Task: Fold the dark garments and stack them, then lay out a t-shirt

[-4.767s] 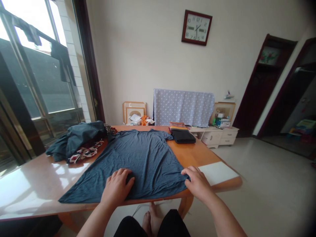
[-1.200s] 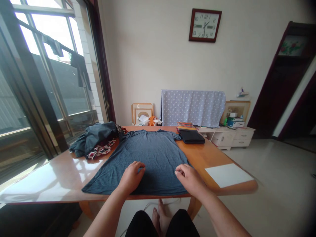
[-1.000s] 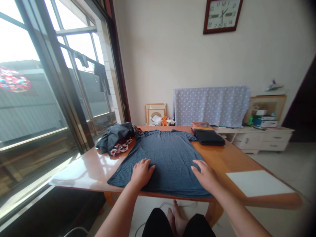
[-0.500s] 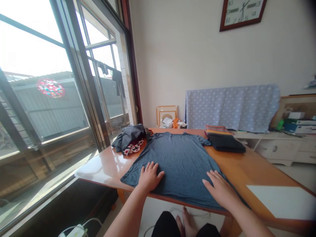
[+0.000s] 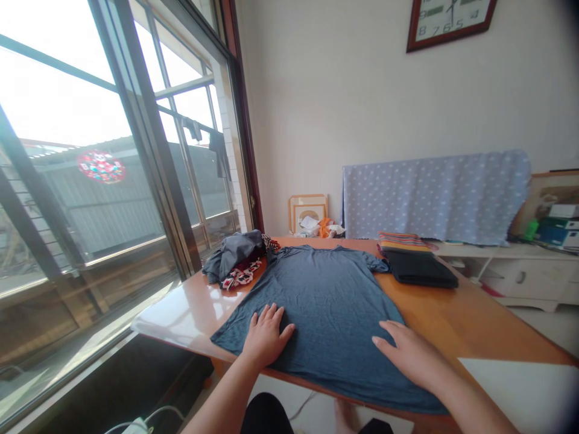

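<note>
A blue-grey T-shirt (image 5: 325,301) lies spread flat on the orange wooden table (image 5: 456,319), its hem at the near edge. My left hand (image 5: 266,334) rests flat on the shirt's lower left part, fingers stretched out. On the shirt's lower right part lies my right hand (image 5: 407,355), palm down with fingers extended. Neither hand holds anything.
A heap of dark and patterned clothes (image 5: 237,259) sits at the table's far left. Folded black and striped garments (image 5: 416,262) are stacked at the far right. A white sheet (image 5: 525,386) lies near the right front edge. Large windows (image 5: 90,181) stand to the left.
Both hands went from loosely curled on the hem to lying flat and slid a little apart. The camera turned left, so the window fills more of the view.
</note>
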`<state>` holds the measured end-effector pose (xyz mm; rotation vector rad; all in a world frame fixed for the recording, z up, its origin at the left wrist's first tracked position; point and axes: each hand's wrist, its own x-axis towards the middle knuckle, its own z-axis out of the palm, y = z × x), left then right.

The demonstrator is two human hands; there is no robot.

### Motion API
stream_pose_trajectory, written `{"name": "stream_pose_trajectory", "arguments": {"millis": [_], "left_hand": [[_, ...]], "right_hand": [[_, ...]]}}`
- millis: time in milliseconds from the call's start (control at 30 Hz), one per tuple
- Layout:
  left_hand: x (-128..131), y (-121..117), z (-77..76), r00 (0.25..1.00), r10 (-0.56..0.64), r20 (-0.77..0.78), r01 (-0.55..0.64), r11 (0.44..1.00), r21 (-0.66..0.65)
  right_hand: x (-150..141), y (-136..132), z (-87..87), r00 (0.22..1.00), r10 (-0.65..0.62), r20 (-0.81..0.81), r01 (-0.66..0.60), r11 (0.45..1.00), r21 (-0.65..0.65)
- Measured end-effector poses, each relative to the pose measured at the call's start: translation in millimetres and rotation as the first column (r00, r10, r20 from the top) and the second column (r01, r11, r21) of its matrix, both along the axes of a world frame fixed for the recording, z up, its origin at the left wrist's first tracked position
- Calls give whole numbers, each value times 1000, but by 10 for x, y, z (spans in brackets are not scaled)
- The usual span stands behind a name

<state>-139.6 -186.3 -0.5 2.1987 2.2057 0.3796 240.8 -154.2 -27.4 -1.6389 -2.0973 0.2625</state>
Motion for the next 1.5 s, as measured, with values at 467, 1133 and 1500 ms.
{"name": "stream_pose_trajectory", "arguments": {"millis": [467,1133,1500], "left_hand": [[36,23,38,1000,12,-10,-12,1000,-14],[18,102,-10,1000,18,-6,-18,1000,5],[22,109,-23,1000,16,-21,-16,1000,-2]], "right_hand": [[-708,667,850,968,176,-181,-165,984,72],[-1151,953,527,844,175,-507,-111,982,154],[-1119,969,469,847,150,-509,-76,984,163]]}}
